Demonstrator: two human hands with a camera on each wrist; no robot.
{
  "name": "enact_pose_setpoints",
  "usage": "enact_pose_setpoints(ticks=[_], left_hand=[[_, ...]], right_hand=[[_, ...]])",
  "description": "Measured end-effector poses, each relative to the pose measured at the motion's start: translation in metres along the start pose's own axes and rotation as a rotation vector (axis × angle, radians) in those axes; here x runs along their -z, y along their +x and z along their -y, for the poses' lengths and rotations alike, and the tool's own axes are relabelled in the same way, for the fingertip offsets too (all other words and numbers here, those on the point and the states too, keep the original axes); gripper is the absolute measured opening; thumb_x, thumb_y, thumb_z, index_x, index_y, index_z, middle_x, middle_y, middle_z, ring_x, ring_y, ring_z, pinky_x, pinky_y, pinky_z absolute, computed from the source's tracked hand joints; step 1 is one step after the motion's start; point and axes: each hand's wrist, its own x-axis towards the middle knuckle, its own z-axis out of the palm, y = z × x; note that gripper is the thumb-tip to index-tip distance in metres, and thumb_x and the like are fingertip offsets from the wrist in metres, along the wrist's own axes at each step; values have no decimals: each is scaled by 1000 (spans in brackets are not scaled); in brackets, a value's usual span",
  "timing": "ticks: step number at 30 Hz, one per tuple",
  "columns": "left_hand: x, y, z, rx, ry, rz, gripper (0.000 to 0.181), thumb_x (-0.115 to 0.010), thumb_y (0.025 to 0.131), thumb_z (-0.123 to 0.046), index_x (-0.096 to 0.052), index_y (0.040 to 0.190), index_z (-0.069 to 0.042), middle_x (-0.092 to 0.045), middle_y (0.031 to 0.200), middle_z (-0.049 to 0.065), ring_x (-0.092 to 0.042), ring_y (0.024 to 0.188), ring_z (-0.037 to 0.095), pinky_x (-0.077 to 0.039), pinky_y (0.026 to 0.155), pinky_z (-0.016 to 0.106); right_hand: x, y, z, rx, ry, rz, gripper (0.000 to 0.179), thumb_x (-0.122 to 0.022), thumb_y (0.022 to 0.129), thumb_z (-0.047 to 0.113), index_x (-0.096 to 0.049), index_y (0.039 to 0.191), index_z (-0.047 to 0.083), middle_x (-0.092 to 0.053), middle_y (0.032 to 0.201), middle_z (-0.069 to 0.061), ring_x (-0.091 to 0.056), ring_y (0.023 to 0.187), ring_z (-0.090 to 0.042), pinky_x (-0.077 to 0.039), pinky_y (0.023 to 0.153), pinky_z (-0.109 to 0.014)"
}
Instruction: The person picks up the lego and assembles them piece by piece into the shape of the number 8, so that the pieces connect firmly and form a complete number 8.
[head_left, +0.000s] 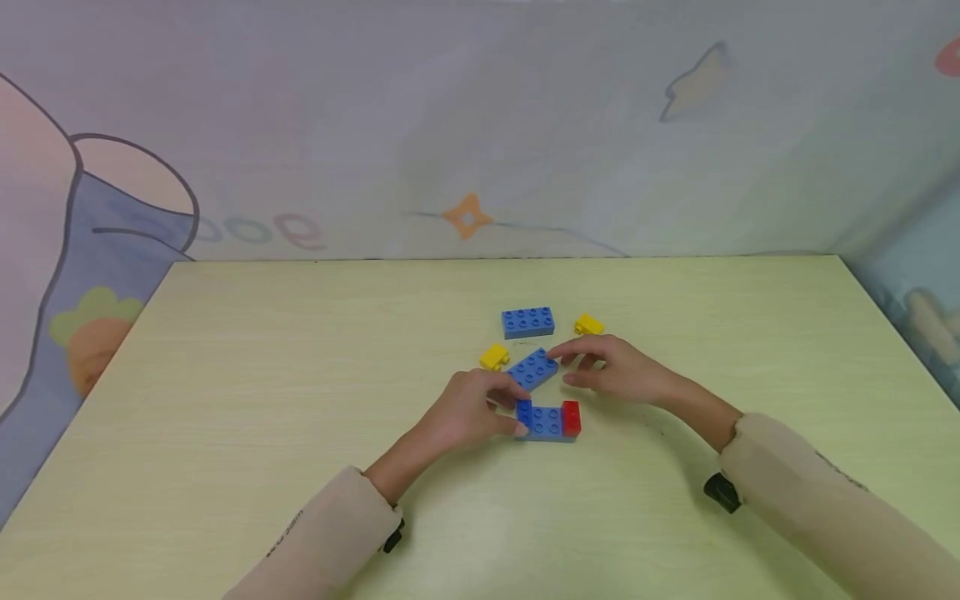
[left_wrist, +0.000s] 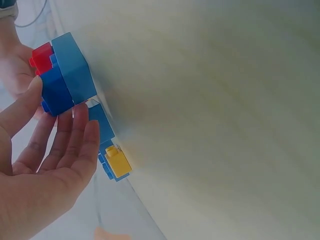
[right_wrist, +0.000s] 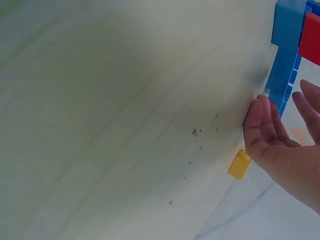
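My left hand [head_left: 474, 410] pinches a small dark blue brick [left_wrist: 56, 91] between thumb and fingers. That brick stands on the left end of a larger blue brick [head_left: 546, 423], and a small red brick [head_left: 572, 418] sits on its right end. My right hand [head_left: 617, 368] is beside the far end of a slanted blue brick [head_left: 534, 369], its fingertips at the brick's end. In the right wrist view these fingers are loosely bent, thumb apart, with nothing visibly held; firm contact with the slanted brick [right_wrist: 283, 70] is hard to tell.
Behind lies another long blue brick [head_left: 528, 323]. One small yellow brick [head_left: 494, 357] rests left of the slanted brick, and another yellow brick [head_left: 588, 324] lies beyond my right hand. The pale wooden table [head_left: 262, 375] ends at a printed cloth backdrop [head_left: 360, 125].
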Motion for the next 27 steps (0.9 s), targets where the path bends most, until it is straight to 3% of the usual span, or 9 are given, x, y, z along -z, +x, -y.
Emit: enact_pose_setpoints(ticks=[10, 17, 27], left_hand=[[0, -1, -1, 1, -1, 3, 27, -74, 76, -11, -67, 102, -5, -65, 95, 3, -60, 89, 18, -49, 78, 28], [1, -1, -3, 15, -10, 7, 28, -74, 76, -10, -66, 103, -5, -65, 96, 3, -60, 90, 18, -49, 80, 28], [1, -1, -3, 9, -3, 6, 28, -74, 76, -10, -66, 103, -5, -65, 94, 2, -60, 89, 18, -49, 79, 28]], right_hand=[[1, -1, 3, -12, -7, 7, 29, -60, 87, 5, -59, 115, -3, -61, 109, -14, -55, 87, -22, -48, 76, -31], [4, -5, 1, -47, 41, -44, 23, -63, 85, 4, -63, 107, -2, -61, 107, -14, -56, 87, -23, -48, 74, -29], [2, 6, 1, -135, -56, -85, 41, -70, 80, 10, -57, 117, 0, -56, 106, -12, -53, 90, -24, -48, 74, -28]])
